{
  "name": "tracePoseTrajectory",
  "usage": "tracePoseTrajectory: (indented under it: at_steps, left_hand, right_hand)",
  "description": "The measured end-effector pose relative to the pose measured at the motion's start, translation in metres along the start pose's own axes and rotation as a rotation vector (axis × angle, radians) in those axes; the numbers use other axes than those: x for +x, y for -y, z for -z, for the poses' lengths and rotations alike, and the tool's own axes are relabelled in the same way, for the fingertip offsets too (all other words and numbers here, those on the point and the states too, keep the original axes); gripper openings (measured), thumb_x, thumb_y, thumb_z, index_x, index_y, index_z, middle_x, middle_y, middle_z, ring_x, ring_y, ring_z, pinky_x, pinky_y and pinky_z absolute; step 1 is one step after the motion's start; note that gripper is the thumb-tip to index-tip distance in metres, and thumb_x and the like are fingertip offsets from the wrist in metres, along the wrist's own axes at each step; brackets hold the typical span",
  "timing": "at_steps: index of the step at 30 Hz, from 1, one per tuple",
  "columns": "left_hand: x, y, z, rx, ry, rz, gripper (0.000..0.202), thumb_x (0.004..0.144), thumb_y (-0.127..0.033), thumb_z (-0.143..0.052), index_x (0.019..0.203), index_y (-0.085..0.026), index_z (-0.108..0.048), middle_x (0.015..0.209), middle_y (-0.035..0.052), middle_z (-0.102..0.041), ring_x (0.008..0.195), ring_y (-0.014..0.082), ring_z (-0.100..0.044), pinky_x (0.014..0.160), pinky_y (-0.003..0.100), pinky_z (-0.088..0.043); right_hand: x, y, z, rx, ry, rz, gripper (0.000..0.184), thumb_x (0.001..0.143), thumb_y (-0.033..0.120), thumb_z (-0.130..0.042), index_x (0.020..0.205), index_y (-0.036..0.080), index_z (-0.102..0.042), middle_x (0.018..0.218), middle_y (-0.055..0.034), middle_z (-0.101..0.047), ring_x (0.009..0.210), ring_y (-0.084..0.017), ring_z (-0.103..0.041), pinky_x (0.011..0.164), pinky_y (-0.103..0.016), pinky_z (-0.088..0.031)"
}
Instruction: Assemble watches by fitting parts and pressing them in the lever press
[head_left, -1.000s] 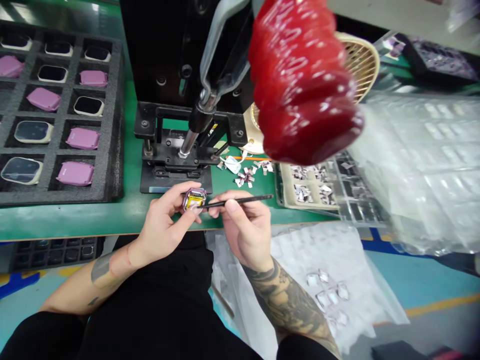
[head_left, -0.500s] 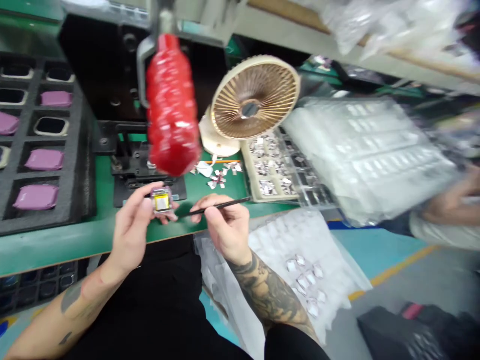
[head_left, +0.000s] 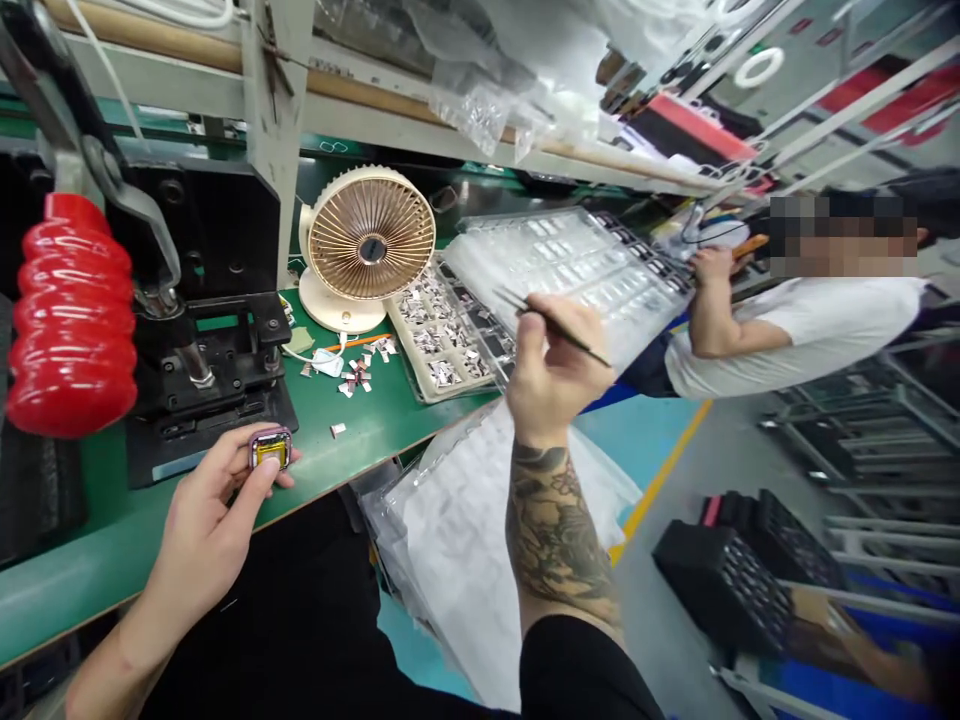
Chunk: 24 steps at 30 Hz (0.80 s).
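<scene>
The left hand (head_left: 206, 520) grips a purple-rimmed case (head_left: 270, 452), left of the fan (head_left: 371, 250) and nearer the person. The right hand (head_left: 559, 375), clasping dark tweezers (head_left: 574, 340), is right of the fan. Just beside the fan sits a parts tray (head_left: 454, 392); left, a red handle (head_left: 71, 320).

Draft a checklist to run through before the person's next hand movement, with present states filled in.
1. Left hand holds the small purple-rimmed case with a yellow part inside: ok.
2. Case's open side faces the camera: ok.
3. Right hand grips the slim dark tweezer-like tool: ok.
4. Tool's tip carries a piece: cannot tell, too small and blurred.
5. Small pale flat pieces gathered together on the green bench: not ok, one pale piece lies apart from the loose cluster.
6. Both hands clear of the glossy red ribbed handle: ok.
</scene>
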<state>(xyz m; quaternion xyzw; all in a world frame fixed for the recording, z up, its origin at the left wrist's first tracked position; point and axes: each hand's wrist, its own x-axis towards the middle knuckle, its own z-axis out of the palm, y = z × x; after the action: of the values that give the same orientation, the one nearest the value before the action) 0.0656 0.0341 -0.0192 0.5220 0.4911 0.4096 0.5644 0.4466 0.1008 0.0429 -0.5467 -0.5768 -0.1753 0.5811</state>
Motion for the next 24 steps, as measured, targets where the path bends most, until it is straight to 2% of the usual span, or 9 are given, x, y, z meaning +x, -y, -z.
tracePoseTrajectory:
  at_steps: [2, 5, 7, 9, 11, 14, 17, 20, 24]
  left_hand:
    - [-0.003, -0.001, -0.001, 0.011, -0.040, -0.017, 0.037, 0.111, -0.050, -0.075, 0.137, -0.024, -0.072, 0.124, 0.0074, -0.086, 0.095, 0.0191, -0.080, 0.088, 0.033, -0.062]
    - [-0.006, -0.002, -0.002, 0.009, -0.090, -0.051, 0.030, 0.112, -0.044, -0.075, 0.133, -0.023, -0.071, 0.120, 0.0065, -0.087, 0.093, 0.0178, -0.080, 0.086, 0.032, -0.062]
    - [-0.007, -0.003, -0.002, -0.001, -0.101, -0.085, 0.028, 0.112, -0.042, -0.075, 0.132, -0.022, -0.071, 0.119, 0.0072, -0.087, 0.090, 0.0178, -0.081, 0.083, 0.031, -0.062]
    - [-0.006, -0.003, -0.001, -0.010, -0.095, -0.114, 0.028, 0.112, -0.039, -0.075, 0.132, -0.021, -0.072, 0.118, 0.0077, -0.087, 0.089, 0.0175, -0.081, 0.082, 0.031, -0.063]
    - [-0.005, -0.002, 0.000, -0.015, -0.077, -0.127, 0.027, 0.113, -0.038, -0.075, 0.134, -0.021, -0.072, 0.119, 0.0075, -0.086, 0.089, 0.0167, -0.081, 0.082, 0.030, -0.063]
    - [-0.005, -0.001, 0.001, -0.013, -0.059, -0.125, 0.027, 0.113, -0.037, -0.074, 0.135, -0.021, -0.072, 0.119, 0.0067, -0.086, 0.090, 0.0156, -0.081, 0.083, 0.029, -0.063]
    - [-0.006, -0.001, 0.001, -0.003, -0.075, -0.126, 0.028, 0.113, -0.039, -0.074, 0.134, -0.022, -0.072, 0.119, 0.0066, -0.086, 0.090, 0.0161, -0.081, 0.083, 0.029, -0.063]
    - [-0.006, -0.001, 0.001, 0.013, -0.081, -0.122, 0.029, 0.112, -0.041, -0.075, 0.134, -0.021, -0.073, 0.118, 0.0069, -0.086, 0.090, 0.0167, -0.081, 0.083, 0.030, -0.063]
    - [-0.005, 0.001, 0.000, -0.009, -0.060, -0.118, 0.031, 0.113, -0.040, -0.074, 0.138, -0.023, -0.069, 0.119, 0.0068, -0.086, 0.091, 0.0167, -0.081, 0.084, 0.030, -0.063]
  right_hand:
    - [-0.031, 0.017, 0.000, -0.076, 0.189, 0.173, 0.023, 0.109, 0.029, -0.073, 0.130, 0.026, -0.082, 0.113, -0.0075, -0.081, 0.102, -0.022, -0.077, 0.087, -0.040, -0.063]
    - [-0.072, 0.036, 0.004, -0.165, 0.556, 0.430, 0.036, 0.110, 0.016, -0.068, 0.143, 0.027, -0.074, 0.110, -0.0066, -0.081, 0.100, -0.021, -0.075, 0.087, -0.040, -0.058]
    - [-0.086, 0.039, 0.004, -0.257, 0.748, 0.546, 0.036, 0.111, 0.012, -0.062, 0.144, 0.024, -0.071, 0.109, -0.0073, -0.081, 0.103, -0.023, -0.073, 0.092, -0.042, -0.055]
    - [-0.090, 0.038, 0.001, -0.343, 0.869, 0.581, 0.036, 0.111, 0.007, -0.056, 0.141, 0.019, -0.071, 0.113, -0.0099, -0.081, 0.106, -0.024, -0.070, 0.095, -0.043, -0.053]
    - [-0.088, 0.040, -0.003, -0.367, 0.912, 0.549, 0.037, 0.110, 0.005, -0.053, 0.140, 0.017, -0.071, 0.118, -0.0122, -0.080, 0.107, -0.025, -0.068, 0.095, -0.044, -0.051]
    - [-0.082, 0.058, -0.011, -0.239, 0.939, 0.490, 0.035, 0.112, 0.008, -0.053, 0.141, 0.019, -0.070, 0.127, -0.0126, -0.078, 0.114, -0.025, -0.067, 0.094, -0.043, -0.051]
    - [-0.082, 0.081, -0.023, -0.108, 1.030, 0.606, 0.028, 0.116, 0.014, -0.054, 0.138, 0.017, -0.071, 0.134, -0.0121, -0.077, 0.123, -0.025, -0.066, 0.099, -0.042, -0.052]
    - [-0.083, 0.094, -0.036, -0.146, 1.103, 0.718, 0.026, 0.118, 0.015, -0.049, 0.124, 0.014, -0.074, 0.122, -0.0130, -0.077, 0.110, -0.025, -0.064, 0.093, -0.041, -0.051]
    - [-0.079, 0.094, -0.046, -0.180, 1.154, 0.707, 0.025, 0.117, 0.015, -0.049, 0.112, 0.014, -0.073, 0.109, -0.0123, -0.073, 0.097, -0.025, -0.059, 0.087, -0.041, -0.049]
